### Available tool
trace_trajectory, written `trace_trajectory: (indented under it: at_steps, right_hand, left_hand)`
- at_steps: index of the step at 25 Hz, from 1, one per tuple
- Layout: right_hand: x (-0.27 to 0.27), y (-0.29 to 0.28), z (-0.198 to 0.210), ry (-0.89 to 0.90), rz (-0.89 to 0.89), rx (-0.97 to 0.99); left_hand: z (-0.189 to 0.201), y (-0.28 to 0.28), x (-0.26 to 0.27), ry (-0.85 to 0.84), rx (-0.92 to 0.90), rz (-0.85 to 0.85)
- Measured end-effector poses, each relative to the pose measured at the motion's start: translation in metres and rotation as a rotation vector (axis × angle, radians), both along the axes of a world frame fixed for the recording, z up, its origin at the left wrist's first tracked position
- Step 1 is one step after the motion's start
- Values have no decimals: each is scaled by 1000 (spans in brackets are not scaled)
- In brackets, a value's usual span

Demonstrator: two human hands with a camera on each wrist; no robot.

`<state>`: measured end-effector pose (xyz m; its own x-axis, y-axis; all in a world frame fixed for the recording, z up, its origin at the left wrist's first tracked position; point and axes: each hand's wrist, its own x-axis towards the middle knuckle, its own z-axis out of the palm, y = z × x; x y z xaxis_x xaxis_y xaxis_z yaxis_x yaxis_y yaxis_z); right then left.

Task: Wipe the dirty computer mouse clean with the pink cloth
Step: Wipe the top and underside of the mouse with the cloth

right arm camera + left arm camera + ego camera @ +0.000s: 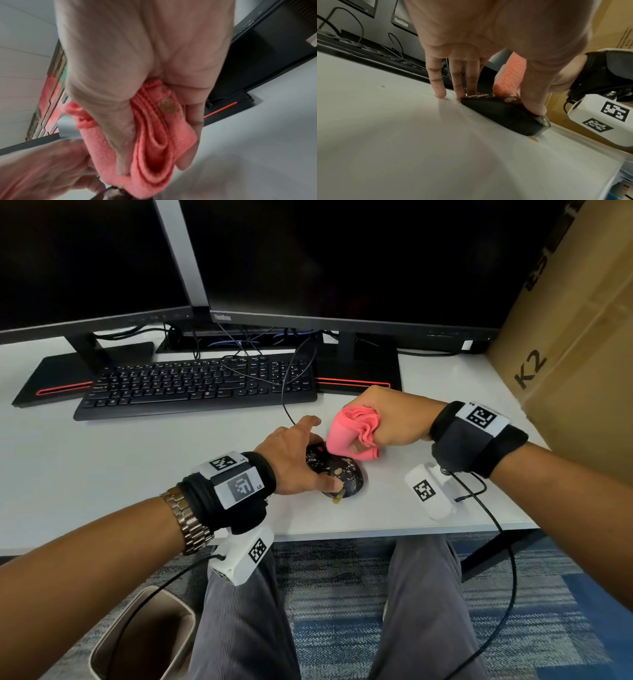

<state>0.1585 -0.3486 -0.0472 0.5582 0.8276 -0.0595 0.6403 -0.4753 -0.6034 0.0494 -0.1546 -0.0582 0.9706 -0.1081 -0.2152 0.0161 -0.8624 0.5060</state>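
Note:
A black computer mouse (340, 474) smeared with white and brown dirt lies on the white desk (137, 453) near its front edge. My left hand (294, 460) grips the mouse (501, 115) from the left, thumb on its near end and fingers on its far side. My right hand (383, 419) holds a bunched pink cloth (349, 433) and presses its lower end onto the front of the mouse. In the right wrist view the cloth (154, 142) shows a brown stain and the left hand (42, 169) sits lower left.
A black keyboard (198, 385) and two dark monitors (342, 258) stand behind the mouse, with the mouse cable (286, 402) running between. A cardboard box (575, 344) stands at the right. A brown blob (337, 500) lies on the desk by the mouse. A bin (144, 642) stands on the floor.

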Motion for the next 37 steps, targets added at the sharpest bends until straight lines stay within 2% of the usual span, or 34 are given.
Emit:
trace_trajectory:
  at_steps: [6, 11, 22, 26, 30, 34, 37]
  right_hand:
    - [-3, -12, 8, 1, 37, -67]
    - [-7, -11, 3, 2, -47, 57]
    - [-30, -30, -1, -3, 5, 55]
    - [-19, -26, -2, -62, -81, 132]
    - [-31, -27, -16, -51, -115, 132]
    - [-36, -36, -10, -5, -71, 123]
    - [-19, -31, -4, -15, -90, 178]
  left_hand:
    - [-1, 0, 1, 1, -3, 4]
    - [-2, 2, 3, 5, 11, -3]
    - [-3, 3, 2, -9, 32, -11]
    - [-3, 2, 2, -12, 42, -18]
    - [-4, 2, 3, -18, 42, -18]
    - [-6, 4, 3, -15, 35, -15]
    - [-6, 4, 2, -10, 24, -7]
